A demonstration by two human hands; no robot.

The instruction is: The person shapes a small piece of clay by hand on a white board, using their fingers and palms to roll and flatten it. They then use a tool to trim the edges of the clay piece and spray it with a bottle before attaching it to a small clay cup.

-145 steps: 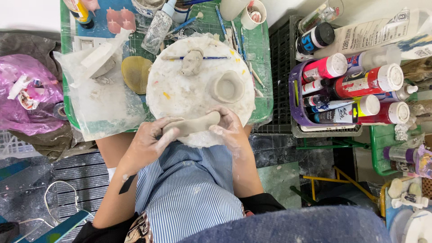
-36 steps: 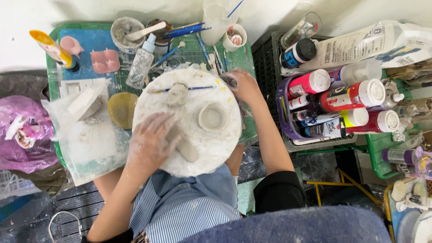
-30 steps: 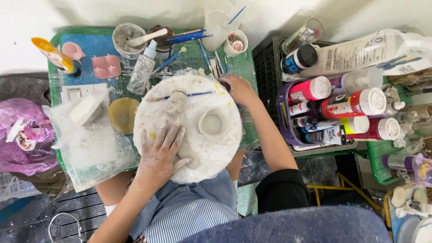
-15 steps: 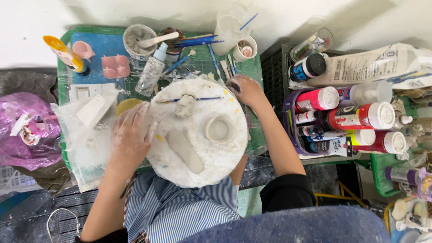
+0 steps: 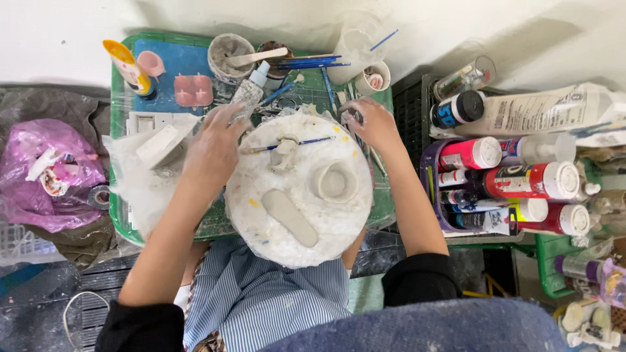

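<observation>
The fingertips of the right hand (image 5: pixel 370 124) are blurred just beyond the far rim of the round white board (image 5: pixel 261 225), so what is held in its grip cannot be told. The green tray (image 5: pixel 120 163) left of the board is partly covered by the left hand (image 5: pixel 212 146) and a clear plastic bag (image 5: pixel 134 186). The paint bottles (image 5: pixel 528 182) right of the board are cut off by the picture's edge.
</observation>
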